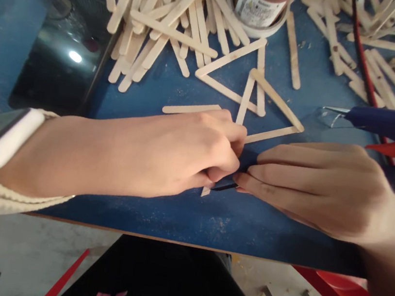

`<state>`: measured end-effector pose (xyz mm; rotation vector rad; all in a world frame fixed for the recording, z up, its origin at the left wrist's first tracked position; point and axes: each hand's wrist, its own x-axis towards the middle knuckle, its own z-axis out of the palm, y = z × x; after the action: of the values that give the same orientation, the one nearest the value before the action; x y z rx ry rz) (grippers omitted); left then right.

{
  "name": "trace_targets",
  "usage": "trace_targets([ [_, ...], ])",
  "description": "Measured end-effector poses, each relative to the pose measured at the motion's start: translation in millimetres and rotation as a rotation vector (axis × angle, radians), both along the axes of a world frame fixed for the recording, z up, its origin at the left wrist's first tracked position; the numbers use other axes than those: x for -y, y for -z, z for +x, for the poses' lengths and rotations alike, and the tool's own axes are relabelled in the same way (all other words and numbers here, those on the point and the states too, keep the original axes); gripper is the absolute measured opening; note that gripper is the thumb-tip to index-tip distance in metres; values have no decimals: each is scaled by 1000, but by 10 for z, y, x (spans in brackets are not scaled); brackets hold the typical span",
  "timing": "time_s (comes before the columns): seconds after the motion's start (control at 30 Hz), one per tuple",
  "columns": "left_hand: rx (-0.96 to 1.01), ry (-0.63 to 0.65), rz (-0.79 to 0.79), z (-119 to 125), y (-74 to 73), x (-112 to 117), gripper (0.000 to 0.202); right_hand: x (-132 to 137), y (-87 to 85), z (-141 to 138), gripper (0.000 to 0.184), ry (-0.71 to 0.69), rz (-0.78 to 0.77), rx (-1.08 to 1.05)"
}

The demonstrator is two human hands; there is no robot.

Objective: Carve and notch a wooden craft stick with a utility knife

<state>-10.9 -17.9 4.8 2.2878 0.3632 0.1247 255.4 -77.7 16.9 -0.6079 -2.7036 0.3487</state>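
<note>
Near the table's front edge, my left hand (216,145) is closed with the fingers curled down over a wooden craft stick (205,191), whose slanted tip sticks out below them. Close by on the right, my right hand (310,183) has its fingers pressed together around a thin dark strip (225,188). That strip reaches towards the stick's tip; its kind is hidden by the fingers. Just beyond the hands lie two triangles of craft sticks, a farther one (232,57) and a nearer one (277,100), overlapping. A single stick (188,109) lies behind my left hand.
A heap of craft sticks (164,21) and a brown labelled jar (261,5) in a white ring stand at the back. On the left is a dark phone (67,51). A blue glue gun (388,123), a red-and-black cable (364,59) and more sticks (384,71) lie right.
</note>
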Motion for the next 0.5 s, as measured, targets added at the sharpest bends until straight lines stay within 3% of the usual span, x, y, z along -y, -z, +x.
trace_targets([
  [0.2,5,-12,-22,-13,7,6,24,-10,-28,-9,27,-7,0,8],
  [0.5,-14,-1,-34,-9,-6,8,28,13,-17,14,23,-1,-2,10],
])
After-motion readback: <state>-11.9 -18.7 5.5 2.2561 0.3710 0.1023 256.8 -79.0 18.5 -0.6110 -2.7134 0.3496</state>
